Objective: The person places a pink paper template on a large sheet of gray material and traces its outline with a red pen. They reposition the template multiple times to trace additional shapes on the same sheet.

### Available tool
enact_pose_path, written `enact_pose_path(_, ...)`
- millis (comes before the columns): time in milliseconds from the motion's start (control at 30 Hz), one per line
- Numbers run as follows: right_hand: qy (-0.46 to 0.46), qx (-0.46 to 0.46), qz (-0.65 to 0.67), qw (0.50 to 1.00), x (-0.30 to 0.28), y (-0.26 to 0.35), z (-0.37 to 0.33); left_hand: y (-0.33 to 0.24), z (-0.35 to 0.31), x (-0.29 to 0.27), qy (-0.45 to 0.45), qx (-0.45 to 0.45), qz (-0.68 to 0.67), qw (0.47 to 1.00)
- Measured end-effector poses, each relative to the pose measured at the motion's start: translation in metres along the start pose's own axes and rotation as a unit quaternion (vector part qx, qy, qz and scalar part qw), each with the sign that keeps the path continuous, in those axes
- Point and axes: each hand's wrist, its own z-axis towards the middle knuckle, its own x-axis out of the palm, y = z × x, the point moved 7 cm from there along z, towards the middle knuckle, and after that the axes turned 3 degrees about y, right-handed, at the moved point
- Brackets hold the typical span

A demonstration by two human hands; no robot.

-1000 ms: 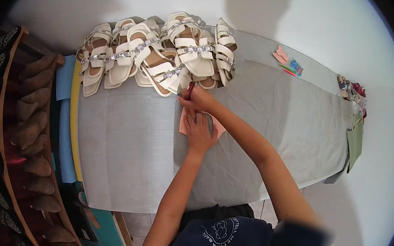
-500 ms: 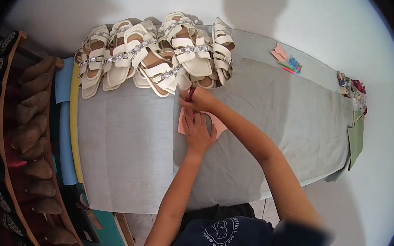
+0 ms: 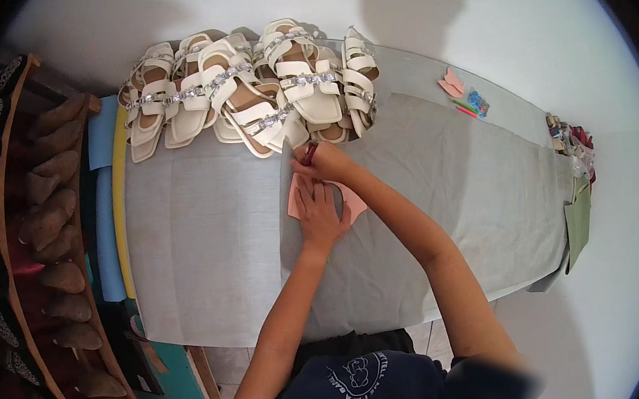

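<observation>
Bracing pink piece [image 3: 295, 205]: flat L hand [image 3: 323, 216] atop it, R hand [image 3: 327, 162] gripping dark-red tool [image 3: 310, 153] near piece's far edge; even pressure prob. best.

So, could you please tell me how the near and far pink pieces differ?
The near pink piece is partly covered by the left hand; the far pink piece lies uncovered. The near one looks larger, the far one smaller. Both are pink and lie on the gray table.
</observation>
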Motion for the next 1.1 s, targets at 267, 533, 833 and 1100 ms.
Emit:
enact_pose_path(267,0.010,0.010,-0.017,1.000,-0.011,-0.005,-0.010,0.001,-0.003,0.001,-0.024,0.010,0.006,1.000)
enact_pose_path(533,-0.002,0.019,-0.021,1.000,-0.009,0.004,-0.003,0.002,-0.002,0.000,-0.004,0.013,0.009,1.000)
enact_pose_path(833,-0.015,-0.015,-0.016,1.000,-0.016,-0.014,-0.025,0.001,-0.002,0.000,-0.016,0.015,0.017,1.000)
enact_pose_path(1100,-0.030,0.001,-0.018,0.999,-0.031,-0.025,-0.039,0.000,-0.001,0.002,-0.008,0.018,0.031,0.999)
